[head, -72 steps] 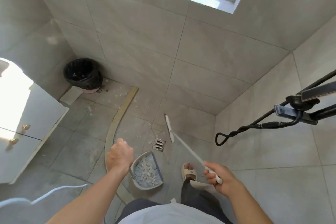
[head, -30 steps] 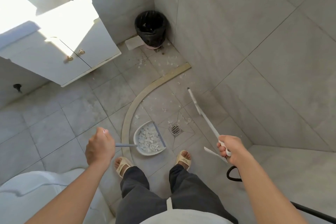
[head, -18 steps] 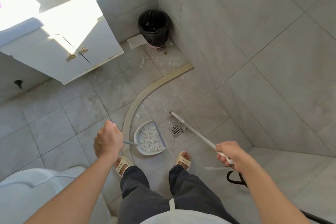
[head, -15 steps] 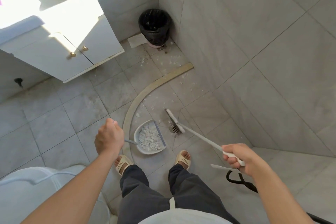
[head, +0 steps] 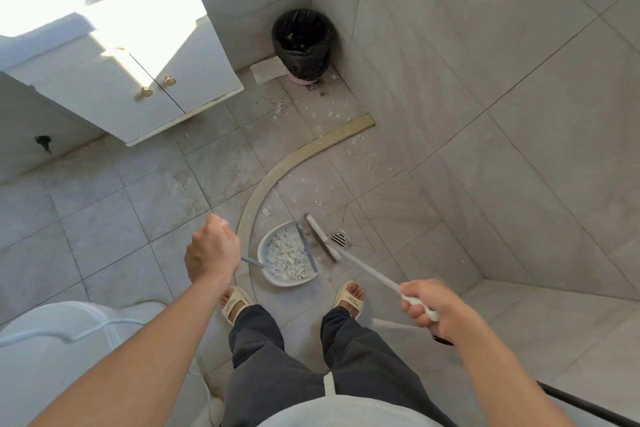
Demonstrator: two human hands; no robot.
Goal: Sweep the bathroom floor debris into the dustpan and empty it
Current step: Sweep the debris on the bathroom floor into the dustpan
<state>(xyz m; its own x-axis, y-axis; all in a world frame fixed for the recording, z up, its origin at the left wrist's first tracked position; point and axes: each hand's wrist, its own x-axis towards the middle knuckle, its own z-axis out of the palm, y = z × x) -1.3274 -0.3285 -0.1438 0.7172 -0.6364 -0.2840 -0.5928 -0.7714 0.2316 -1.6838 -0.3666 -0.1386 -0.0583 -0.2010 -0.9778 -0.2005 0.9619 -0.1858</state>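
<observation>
White debris (head: 288,256) heaped in dustpan (head: 268,270); black-lined bin (head: 302,42) nearby.

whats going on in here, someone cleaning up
A person is sweeping a bathroom floor. The left hand grips the handle of a dustpan set on the tiles, already full of white scraps. The right hand holds a white broom, its head just beside the pan's open edge, next to the floor drain. More scraps lie near the black-lined bin.
</observation>
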